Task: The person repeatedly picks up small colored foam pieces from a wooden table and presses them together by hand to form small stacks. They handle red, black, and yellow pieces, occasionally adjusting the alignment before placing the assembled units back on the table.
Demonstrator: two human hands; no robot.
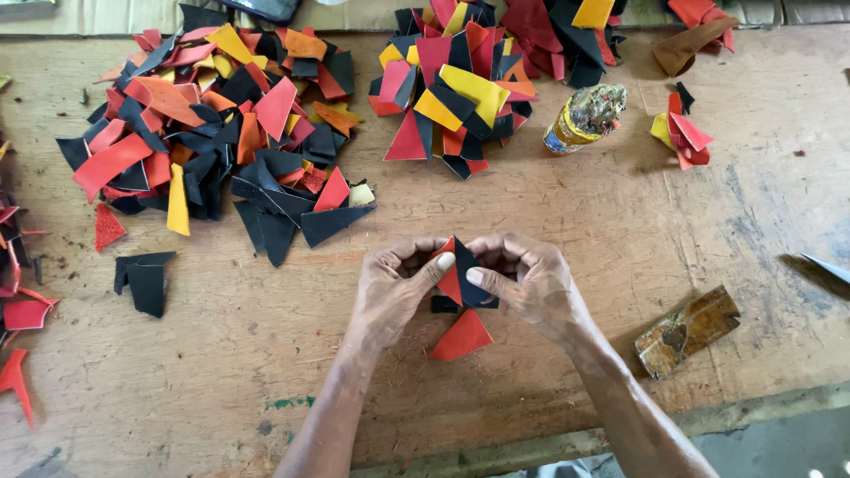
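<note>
My left hand (397,283) and my right hand (531,281) meet over the middle of a worn wooden table (266,354). Together they pinch a small bundle of red and black leather pieces (460,276), thumbs pressed on its top face. A red triangular piece (462,338) sticks out below the bundle, toward me. The fingers hide the back of the bundle.
A big heap of red, black, orange and yellow scraps (212,124) lies at the back left, another heap (478,71) at the back middle. A glue-crusted bottle (584,117) lies on its side. A brown block (689,329) sits right of my hands; a black scrap (146,279) lies left.
</note>
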